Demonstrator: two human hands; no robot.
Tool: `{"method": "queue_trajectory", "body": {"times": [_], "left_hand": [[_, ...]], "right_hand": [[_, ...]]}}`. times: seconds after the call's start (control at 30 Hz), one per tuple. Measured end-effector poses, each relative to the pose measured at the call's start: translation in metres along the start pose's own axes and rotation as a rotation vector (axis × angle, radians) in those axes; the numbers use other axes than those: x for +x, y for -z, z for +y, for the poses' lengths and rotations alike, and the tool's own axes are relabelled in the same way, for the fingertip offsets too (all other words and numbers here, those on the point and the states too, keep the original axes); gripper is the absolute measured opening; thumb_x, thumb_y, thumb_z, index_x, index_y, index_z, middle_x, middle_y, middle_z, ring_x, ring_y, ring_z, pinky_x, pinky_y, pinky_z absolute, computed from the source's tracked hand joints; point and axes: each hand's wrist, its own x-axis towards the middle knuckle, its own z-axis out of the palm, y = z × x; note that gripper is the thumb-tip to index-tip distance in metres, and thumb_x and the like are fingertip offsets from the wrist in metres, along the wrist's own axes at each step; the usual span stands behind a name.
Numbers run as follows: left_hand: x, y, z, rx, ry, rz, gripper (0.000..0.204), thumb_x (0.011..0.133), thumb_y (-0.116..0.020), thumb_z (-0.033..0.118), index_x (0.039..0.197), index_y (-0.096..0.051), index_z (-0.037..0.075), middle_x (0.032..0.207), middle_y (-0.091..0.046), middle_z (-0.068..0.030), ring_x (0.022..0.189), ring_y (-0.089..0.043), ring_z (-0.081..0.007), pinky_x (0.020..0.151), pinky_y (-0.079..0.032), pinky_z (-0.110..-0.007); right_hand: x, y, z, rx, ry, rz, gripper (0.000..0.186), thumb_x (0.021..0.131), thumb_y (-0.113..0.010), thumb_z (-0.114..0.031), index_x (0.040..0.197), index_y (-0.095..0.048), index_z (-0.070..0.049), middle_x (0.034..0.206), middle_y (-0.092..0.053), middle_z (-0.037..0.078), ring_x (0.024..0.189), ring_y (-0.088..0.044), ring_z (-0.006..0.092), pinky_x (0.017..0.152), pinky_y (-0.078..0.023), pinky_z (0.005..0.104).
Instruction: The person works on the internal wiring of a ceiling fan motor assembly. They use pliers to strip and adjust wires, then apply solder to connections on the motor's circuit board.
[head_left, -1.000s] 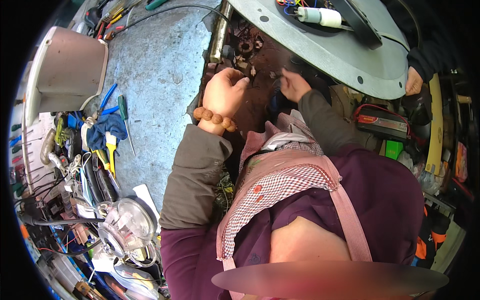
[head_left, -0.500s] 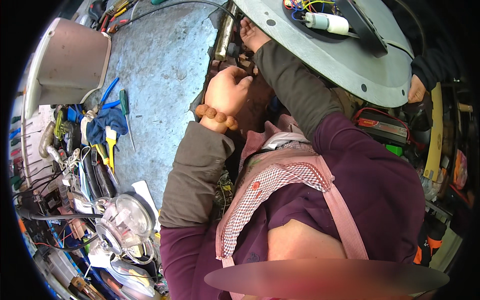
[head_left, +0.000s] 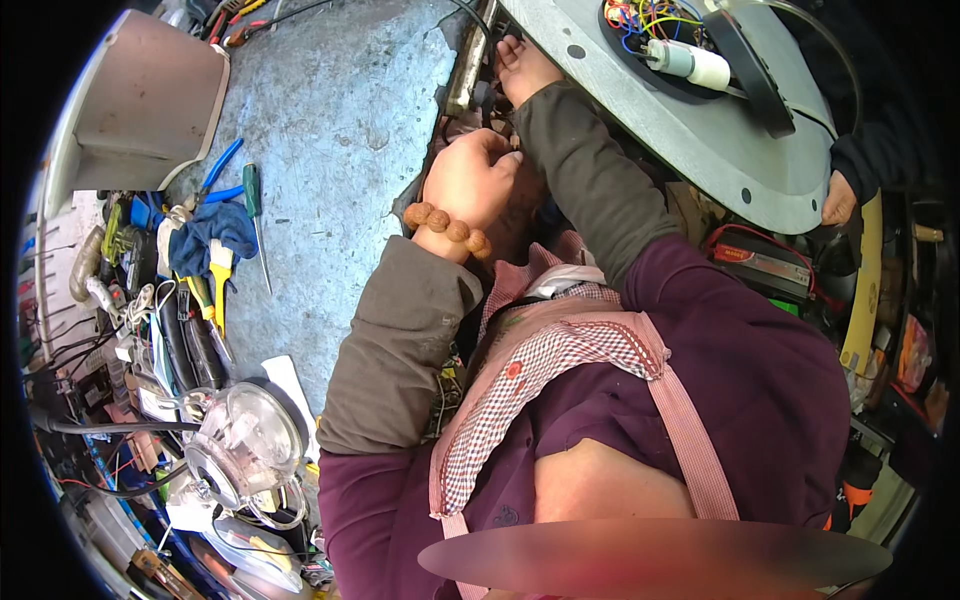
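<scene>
My left hand, wearing a wooden bead bracelet, is closed just off the bench's right edge, thumb against bent fingers. Whatever it pinches is hidden. Farther off, my right hand has its fingers loosely apart, beside the metal bar along the bench edge and close to the rim of a large grey round plate. No object shows in it. The plate carries coloured wires and a white cylindrical part. Another person's hand touches its right rim.
The worn blue bench top lies left of my hands. On it are a green-handled screwdriver, blue-handled pliers, a blue rag, a yellow brush and a large grey housing. A clear round lamp stands nearer.
The view has shifted slightly, so the bench and plate sit a little farther right and lower. My left hand stays closed, and my right hand remains near the plate's rim.
</scene>
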Motion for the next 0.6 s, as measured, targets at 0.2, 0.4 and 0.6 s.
{"method": "queue_trajectory", "body": {"times": [0.2, 0.4, 0.6], "left_hand": [[-0.004, 0.001, 0.000, 0.028, 0.035, -0.010, 0.030, 0.090, -0.071, 0.027, 0.106, -0.076, 0.002, 0.099, -0.076, -0.0216, 0.095, -0.073, -0.0387, 0.085, -0.057, -0.045], [-0.004, -0.008, 0.007, 0.025, 0.039, -0.058, 0.031, 0.091, -0.071, 0.028, 0.109, -0.075, 0.002, 0.103, -0.076, -0.0215, 0.099, -0.072, -0.0388, 0.087, -0.056, -0.045], [0.012, -0.007, -0.029, -0.013, -0.046, -0.056, 0.033, 0.089, -0.075, 0.029, 0.104, -0.074, -0.001, 0.094, -0.076, -0.0199, 0.087, -0.074, -0.0341, 0.080, -0.057, -0.040]], "right_hand": [[-0.010, -0.004, -0.003, -0.066, 0.005, -0.049, 0.016, 0.109, -0.054, -0.023, 0.111, -0.055, -0.007, 0.102, -0.065, 0.009, 0.094, -0.065, 0.0210, 0.084, -0.057, 0.0380], [0.019, 0.007, 0.012, -0.429, 0.218, -0.124, 0.020, 0.109, -0.055, -0.025, 0.116, -0.061, -0.008, 0.100, -0.069, 0.008, 0.085, -0.065, 0.0196, 0.079, -0.057, 0.0345], [-0.009, 0.032, -0.004, -0.700, 0.553, -0.263, 0.020, 0.102, -0.063, -0.020, 0.114, -0.065, -0.004, 0.100, -0.070, 0.010, 0.084, -0.065, 0.0154, 0.077, -0.055, 0.0325]]}}
